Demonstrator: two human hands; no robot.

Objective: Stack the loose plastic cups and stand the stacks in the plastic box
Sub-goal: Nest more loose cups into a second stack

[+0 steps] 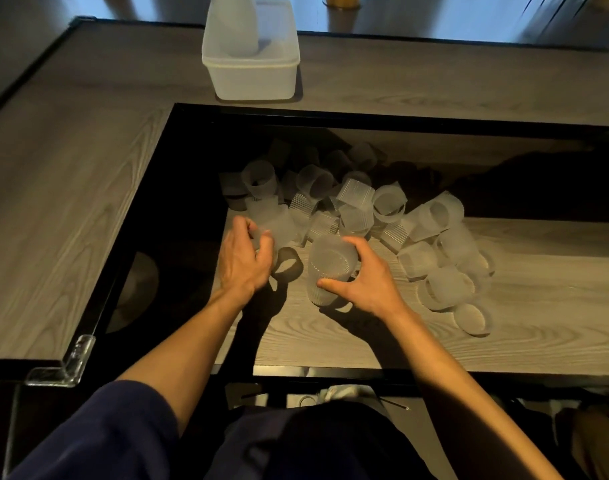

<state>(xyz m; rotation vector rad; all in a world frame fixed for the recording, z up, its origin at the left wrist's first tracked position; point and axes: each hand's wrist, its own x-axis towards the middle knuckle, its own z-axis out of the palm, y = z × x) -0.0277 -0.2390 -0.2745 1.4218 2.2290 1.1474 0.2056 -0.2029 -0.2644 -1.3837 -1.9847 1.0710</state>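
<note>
Head view, single frame.

- Grey wood-grain desk (71,202) with a black-framed recess (178,174) across the centre and right of the frame.
- Translucent white rectangular plastic box (253,79) stands on the desk at top centre, behind the recess. A tall stack of frosted cups (232,26) stands inside it, on its left side, leaning slightly; the top runs out of frame.
- Loose frosted translucent plastic cups (356,202) lie heaped in the middle of the recess, most on their sides, some ribbed and some smooth. The heap trails toward the lower right.
- Left hand (244,259), left of centre at the near-left edge of the heap: fingers curled round a single frosted cup (279,226). Motion blur here, so its orientation is not resolvable.
- Right hand (363,277), at centre: clamped on an upright ribbed frosted cup stack (329,263), thumb on the near wall, fingers over the far rim. The base rests on the recess floor. Cup count not resolvable.
- The hands are apart, each on its own item.
- Clear plastic corner guard (65,362) on the desk corner at lower left.
- Dark blue sleeve (88,434) at the bottom left.
</note>
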